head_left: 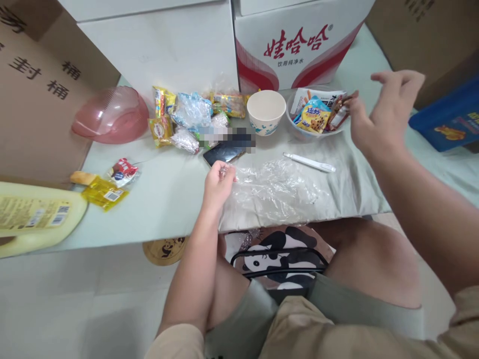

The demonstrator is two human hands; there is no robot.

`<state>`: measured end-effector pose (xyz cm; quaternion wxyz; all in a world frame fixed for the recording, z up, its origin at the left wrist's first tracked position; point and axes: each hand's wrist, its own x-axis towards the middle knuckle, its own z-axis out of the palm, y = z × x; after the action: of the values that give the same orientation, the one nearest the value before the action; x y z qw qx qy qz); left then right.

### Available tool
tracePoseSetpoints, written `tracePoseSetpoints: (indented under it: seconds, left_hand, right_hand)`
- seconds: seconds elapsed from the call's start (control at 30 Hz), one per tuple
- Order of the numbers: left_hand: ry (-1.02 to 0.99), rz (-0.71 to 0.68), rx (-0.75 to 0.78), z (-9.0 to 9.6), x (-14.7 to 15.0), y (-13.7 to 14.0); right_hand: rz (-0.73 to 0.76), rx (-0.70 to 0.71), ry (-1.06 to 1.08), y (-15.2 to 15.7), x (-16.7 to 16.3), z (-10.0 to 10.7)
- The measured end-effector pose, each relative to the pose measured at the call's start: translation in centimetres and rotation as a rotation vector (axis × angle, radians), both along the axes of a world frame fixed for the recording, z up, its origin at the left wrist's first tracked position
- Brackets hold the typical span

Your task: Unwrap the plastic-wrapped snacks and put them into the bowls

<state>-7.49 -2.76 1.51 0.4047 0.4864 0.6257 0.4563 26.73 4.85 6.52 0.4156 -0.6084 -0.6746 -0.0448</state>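
My left hand (219, 185) is closed at the table's front edge, pinching one end of a crumpled clear plastic bag (277, 192). The bag spreads over the table to the right. My right hand (391, 112) is raised at the right side of a clear bowl (318, 133), its fingers curved and apart from the thumb. The thumb is by the end of a brown snack packet (338, 113) in the bowl; whether they touch I cannot tell. A yellow-and-blue snack packet (314, 117) lies there too. A white pen-like tool (310, 162) rests behind the bag.
A white cup (266, 112) stands left of the bowl, near a dark phone (226, 151). Several snack packets (192, 112) are heaped beside a pink bowl (110, 114). A yellow wrapper (105, 193) and a pale yellow jug (37, 217) are at left. Cartons (160, 50) line the back.
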Motion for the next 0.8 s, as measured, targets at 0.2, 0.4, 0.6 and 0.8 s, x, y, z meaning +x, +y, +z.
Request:
tracePoseSetpoints:
  seconds: [0.2, 0.4, 0.6, 0.8]
  left_hand:
    - [-0.018, -0.079, 0.012, -1.3, -0.6, 0.4]
    - [0.208, 0.249, 0.212, -1.8, -2.1, 1.0]
    - [0.610, -0.178, 0.663, -0.2, 0.2, -2.9]
    - [0.872, -0.604, 0.267, -0.3, 0.8, -4.3]
  right_hand:
    - [0.794, -0.292, -0.399, -8.8, -5.3, -3.2]
    - [0.763, -0.599, -0.606, -12.6, -5.0, -6.1]
    - [0.605, -0.641, -0.597, -12.7, -5.0, -5.0]
    - [0.236, -0.637, -0.500, -10.5, -5.6, -4.1]
